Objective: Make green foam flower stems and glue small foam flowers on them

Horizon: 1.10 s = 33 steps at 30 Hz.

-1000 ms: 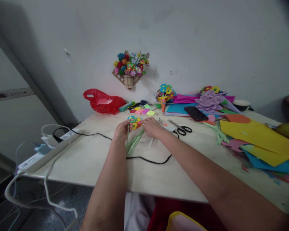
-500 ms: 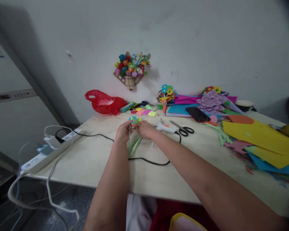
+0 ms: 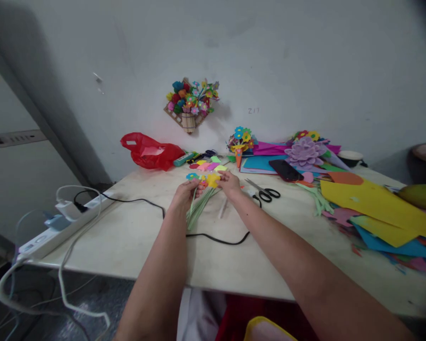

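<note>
My left hand [image 3: 187, 193] is closed on a blue paper flower [image 3: 192, 176] with a thin green stem. A yellow paper flower [image 3: 213, 180] is pinched between the fingertips of my right hand [image 3: 230, 183], just right of the other blooms. Small pink and orange flowers show between the hands, partly covered by fingers. Light green stems [image 3: 198, 211] fan down toward the table below my hands. Black-handled scissors [image 3: 266, 193] lie right of my right wrist. My right hand and wrist hide most of the white glue gun, whose black cord [image 3: 230, 244] loops across the table.
Coloured paper pieces [image 3: 213, 166] and a red plastic bag [image 3: 151, 152] lie at the back. A phone [image 3: 285, 170] and yellow sheets [image 3: 376, 201] are on the right. A power strip [image 3: 66, 227] with cables runs along the left edge.
My right hand has moved right, away from my left hand. The yellow flower now shows clearly in it, and the glue gun is mostly covered. The view has shifted slightly.
</note>
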### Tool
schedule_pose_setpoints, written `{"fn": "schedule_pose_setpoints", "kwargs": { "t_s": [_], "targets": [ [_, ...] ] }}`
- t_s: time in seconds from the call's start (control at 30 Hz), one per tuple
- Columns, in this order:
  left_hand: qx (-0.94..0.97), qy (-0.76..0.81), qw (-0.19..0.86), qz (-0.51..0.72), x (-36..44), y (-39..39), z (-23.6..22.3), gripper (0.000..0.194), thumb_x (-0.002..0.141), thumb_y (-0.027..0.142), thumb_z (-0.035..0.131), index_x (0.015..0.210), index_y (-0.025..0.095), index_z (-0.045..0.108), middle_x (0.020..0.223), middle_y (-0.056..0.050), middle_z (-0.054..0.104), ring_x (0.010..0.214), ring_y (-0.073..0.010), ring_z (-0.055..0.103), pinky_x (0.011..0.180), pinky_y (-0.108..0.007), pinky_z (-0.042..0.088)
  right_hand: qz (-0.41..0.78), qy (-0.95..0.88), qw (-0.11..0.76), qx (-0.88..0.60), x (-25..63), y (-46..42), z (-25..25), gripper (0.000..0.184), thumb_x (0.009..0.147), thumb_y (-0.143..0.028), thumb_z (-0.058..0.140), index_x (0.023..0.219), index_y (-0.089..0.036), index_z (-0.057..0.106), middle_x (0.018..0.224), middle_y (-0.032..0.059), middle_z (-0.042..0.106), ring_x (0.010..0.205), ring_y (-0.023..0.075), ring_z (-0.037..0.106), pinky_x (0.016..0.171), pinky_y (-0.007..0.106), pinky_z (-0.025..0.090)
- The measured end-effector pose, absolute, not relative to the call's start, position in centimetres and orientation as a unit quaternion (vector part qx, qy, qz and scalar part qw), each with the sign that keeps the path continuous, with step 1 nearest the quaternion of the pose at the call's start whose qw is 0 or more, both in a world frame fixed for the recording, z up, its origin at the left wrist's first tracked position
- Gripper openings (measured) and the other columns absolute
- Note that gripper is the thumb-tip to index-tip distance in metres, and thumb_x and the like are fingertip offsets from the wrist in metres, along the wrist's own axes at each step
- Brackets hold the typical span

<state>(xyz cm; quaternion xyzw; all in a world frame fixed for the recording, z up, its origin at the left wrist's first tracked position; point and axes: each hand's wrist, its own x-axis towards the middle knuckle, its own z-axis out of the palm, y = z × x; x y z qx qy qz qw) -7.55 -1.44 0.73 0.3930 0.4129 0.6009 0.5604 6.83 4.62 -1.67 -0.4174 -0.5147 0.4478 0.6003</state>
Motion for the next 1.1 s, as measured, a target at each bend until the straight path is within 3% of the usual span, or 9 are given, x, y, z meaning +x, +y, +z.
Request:
{"fn": "schedule_pose_setpoints", "kwargs": {
  "t_s": [0.33, 0.8, 1.1],
  "targets": [
    [0.442, 0.432, 0.570, 0.541, -6.4, -1.0, -0.2, 0.006, 0.071, 0.015, 0.060, 0.074, 0.010, 0.060, 0.054, -0.004, 0.059, 0.041, -0.0091, 0.052, 0.036, -0.016, 0.037, 0.482, -0.473, 0.636, -0.375, 8.2, 3.7, -2.1, 0.009, 0.057, -0.017, 0.064, 0.064, -0.015, 0.060, 0.062, -0.0019, 0.061, 0.059, 0.0102, 0.058, 0.061, 0.027, 0.053],
    [0.445, 0.433, 0.576, 0.532, -6.2, -1.0, -0.4, 0.005, 0.070, 0.015, 0.060, 0.070, 0.010, 0.058, 0.053, -0.004, 0.059, 0.039, -0.0088, 0.052, 0.036, -0.017, 0.037, 0.265, -0.628, 0.600, -0.419, 8.1, 3.2, -2.3, 0.014, 0.066, -0.026, 0.055, 0.071, -0.018, 0.064, 0.068, 0.0002, 0.064, 0.065, 0.0140, 0.057, 0.063, 0.025, 0.046],
    [0.434, 0.441, 0.584, 0.526, -6.1, -1.0, -0.4, 0.008, 0.071, 0.015, 0.057, 0.075, 0.009, 0.060, 0.052, -0.004, 0.058, 0.039, -0.0079, 0.050, 0.036, -0.017, 0.037, 0.238, -0.654, 0.574, -0.431, 7.9, 2.7, -2.1, 0.016, 0.070, -0.027, 0.053, 0.076, -0.020, 0.067, 0.075, -0.0003, 0.067, 0.069, 0.0142, 0.059, 0.067, 0.024, 0.045]
  ]
}}
